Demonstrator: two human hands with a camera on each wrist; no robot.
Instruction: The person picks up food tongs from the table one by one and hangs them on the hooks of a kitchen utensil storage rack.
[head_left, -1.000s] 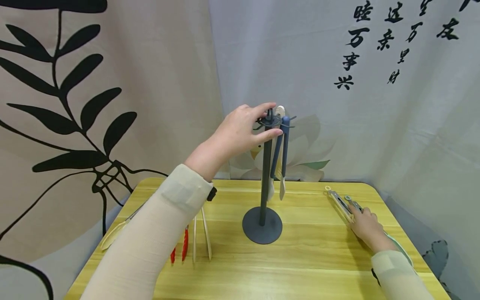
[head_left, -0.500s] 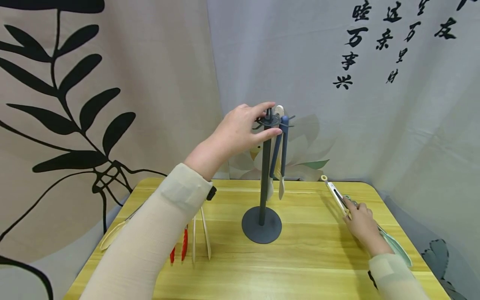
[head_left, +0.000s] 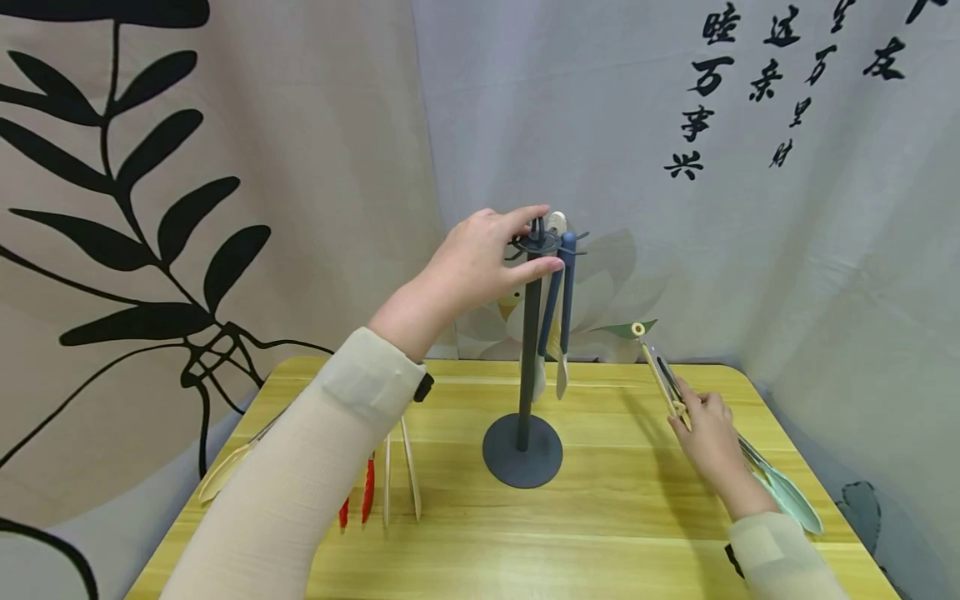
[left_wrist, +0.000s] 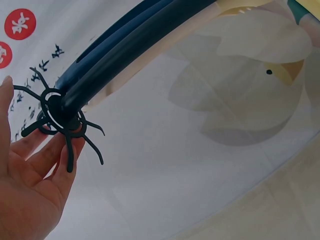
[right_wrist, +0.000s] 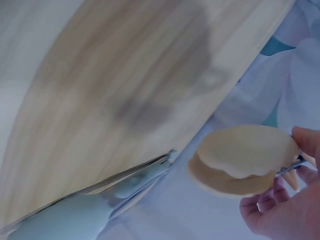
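A dark grey utensil stand (head_left: 528, 350) with a round base and a ring of hooks stands mid-table. My left hand (head_left: 487, 250) grips its top, fingers at the top loop and thumb in front of the hook ring (left_wrist: 60, 117). Blue-handled tongs (head_left: 567, 292) with pale tips hang from a hook, a cream-coloured utensil (head_left: 557, 223) behind them. At the right, my right hand (head_left: 708, 437) holds steel tongs (head_left: 654, 362) with cream tips, their ring end raised and pointing away. In the right wrist view their scalloped cream heads (right_wrist: 245, 155) sit beside the fingers.
Mint-green tongs (head_left: 795, 500) lie on the wooden table (head_left: 600, 533) near its right edge. Left of the stand are red-handled utensils (head_left: 369, 492), slim pale sticks (head_left: 411, 471) and cream-headed tongs (head_left: 221, 475), partly hidden by the left sleeve. A printed curtain (head_left: 337, 167) hangs behind.
My right hand has lifted the cream-tipped tongs and moved left and a little away, uncovering the mint-green tongs. The left hand has stayed at the stand's top.
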